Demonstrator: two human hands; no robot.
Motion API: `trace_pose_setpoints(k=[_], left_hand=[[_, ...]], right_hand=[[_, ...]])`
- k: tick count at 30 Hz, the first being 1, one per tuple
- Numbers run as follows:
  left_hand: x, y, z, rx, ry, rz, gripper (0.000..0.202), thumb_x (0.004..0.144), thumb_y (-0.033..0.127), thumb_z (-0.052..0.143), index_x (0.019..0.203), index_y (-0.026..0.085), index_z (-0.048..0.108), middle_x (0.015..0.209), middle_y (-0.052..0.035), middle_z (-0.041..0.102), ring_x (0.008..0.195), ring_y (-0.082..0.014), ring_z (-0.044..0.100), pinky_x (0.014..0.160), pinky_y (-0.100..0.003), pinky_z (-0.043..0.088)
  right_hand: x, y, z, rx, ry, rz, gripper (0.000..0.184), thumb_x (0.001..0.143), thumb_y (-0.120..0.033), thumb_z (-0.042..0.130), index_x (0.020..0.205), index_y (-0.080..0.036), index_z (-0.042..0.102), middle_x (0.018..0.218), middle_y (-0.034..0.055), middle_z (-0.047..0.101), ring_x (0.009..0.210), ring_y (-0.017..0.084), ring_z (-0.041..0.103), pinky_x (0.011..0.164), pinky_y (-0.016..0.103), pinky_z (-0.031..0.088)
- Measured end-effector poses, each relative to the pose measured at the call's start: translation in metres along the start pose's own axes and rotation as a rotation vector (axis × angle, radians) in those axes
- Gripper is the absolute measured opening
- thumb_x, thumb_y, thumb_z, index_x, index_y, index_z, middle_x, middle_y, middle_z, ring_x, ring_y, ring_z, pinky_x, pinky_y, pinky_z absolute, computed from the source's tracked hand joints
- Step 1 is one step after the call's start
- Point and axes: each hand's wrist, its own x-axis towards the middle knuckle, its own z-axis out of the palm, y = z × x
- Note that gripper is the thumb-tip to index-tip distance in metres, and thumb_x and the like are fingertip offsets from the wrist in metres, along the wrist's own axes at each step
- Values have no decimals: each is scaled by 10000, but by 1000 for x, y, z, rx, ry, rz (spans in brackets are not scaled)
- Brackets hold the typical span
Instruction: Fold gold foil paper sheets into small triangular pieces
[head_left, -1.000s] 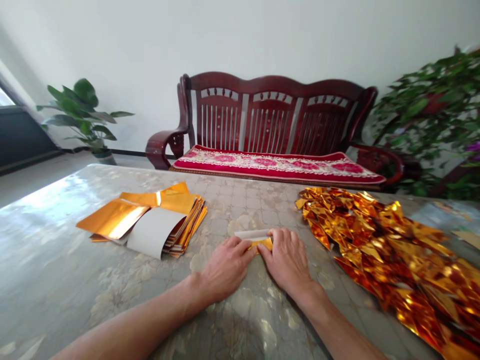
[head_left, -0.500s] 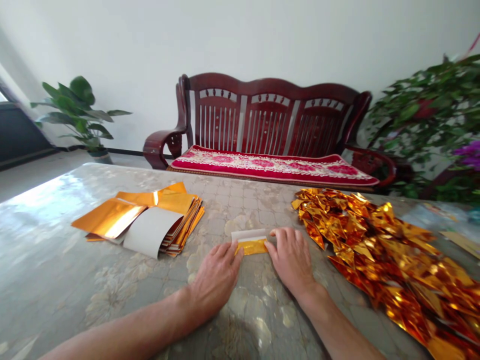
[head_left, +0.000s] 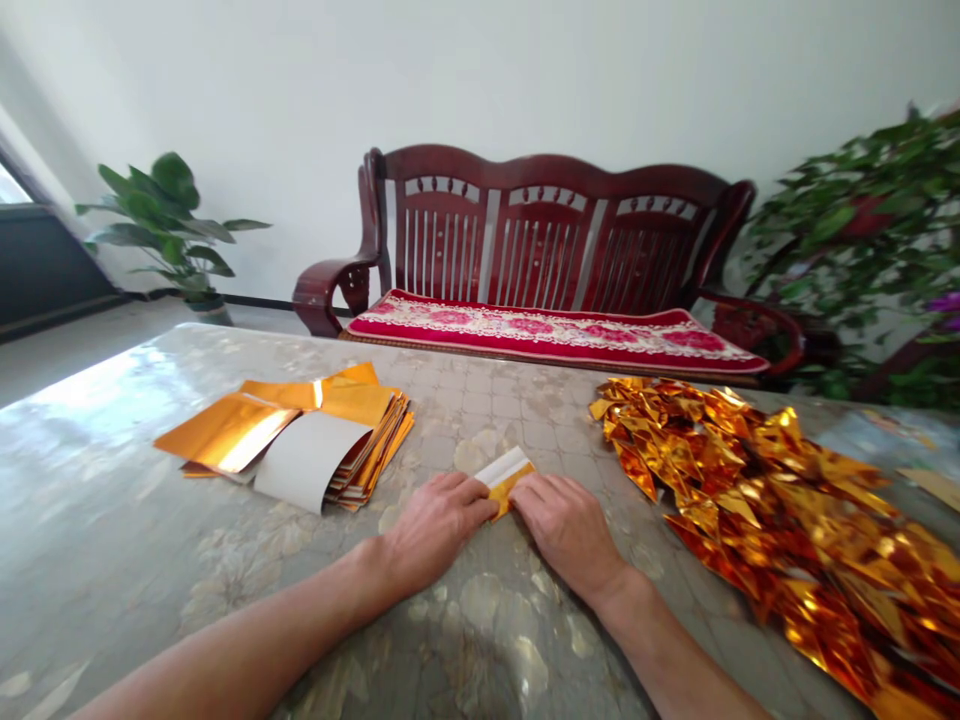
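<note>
A small folded strip of gold foil paper, white on its back, lies on the table between my two hands. My left hand pinches its near left end with curled fingers. My right hand presses on its right end, fingers bent down onto it. The strip is tilted, its far end pointing up and to the right.
A stack of flat gold sheets, one curled to show its white back, lies at the left. A large heap of folded gold pieces covers the table's right side. The patterned table has a wooden bench and plants behind it.
The strip lay flat and level between my hands. Both hands have closed in on it and it now sits tilted, more tightly folded.
</note>
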Motion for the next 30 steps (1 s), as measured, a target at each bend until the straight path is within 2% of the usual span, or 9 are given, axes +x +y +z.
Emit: trace_pose_setpoints(k=[7,12,16,21,25,30], left_hand=[[5,-9,-3,-77,-18,62,183,989,230,501,1088,229,654,1016,-26,671,986,-171,592,868,-278,468],[6,-9,-5,-95,-16,59,208,1002,261,471,1030,227,675,964,-23,668,945,-168,597,826,-265,472],[6,-11,-9,-85,-44,72,199,994,290,494,1059,217,668,981,-27,673,948,-170,603,836,-267,477],[6,-13,0,-32,25,64,210,1002,295,479,1076,227,664,969,-26,677,936,-168,606,851,-289,466],[7,-12,10,31,84,5,230,1009,267,455,991,215,678,889,-33,680,879,-169,612,797,-293,451],[7,-11,15,29,132,-56,267,1008,271,446,881,193,668,817,-34,674,799,-166,612,759,-286,445]], right_hand=[[-2,0,-4,51,-17,-18,101,953,-215,576,919,-246,665,891,4,688,849,163,596,705,303,338],[1,-5,-4,26,-21,-56,132,938,-159,573,839,-222,636,853,14,673,814,175,574,704,309,335],[2,-8,-1,-4,4,-57,127,938,-146,555,847,-205,621,841,31,654,794,184,554,709,308,330],[3,-7,3,-9,45,-35,156,960,-183,524,833,-203,613,821,33,638,782,179,543,713,305,325],[4,-8,4,29,64,-8,190,967,-192,498,810,-202,604,800,34,627,788,179,540,721,304,332],[7,-12,2,196,27,37,50,926,-237,576,920,-214,620,920,37,652,924,202,551,798,306,373]])
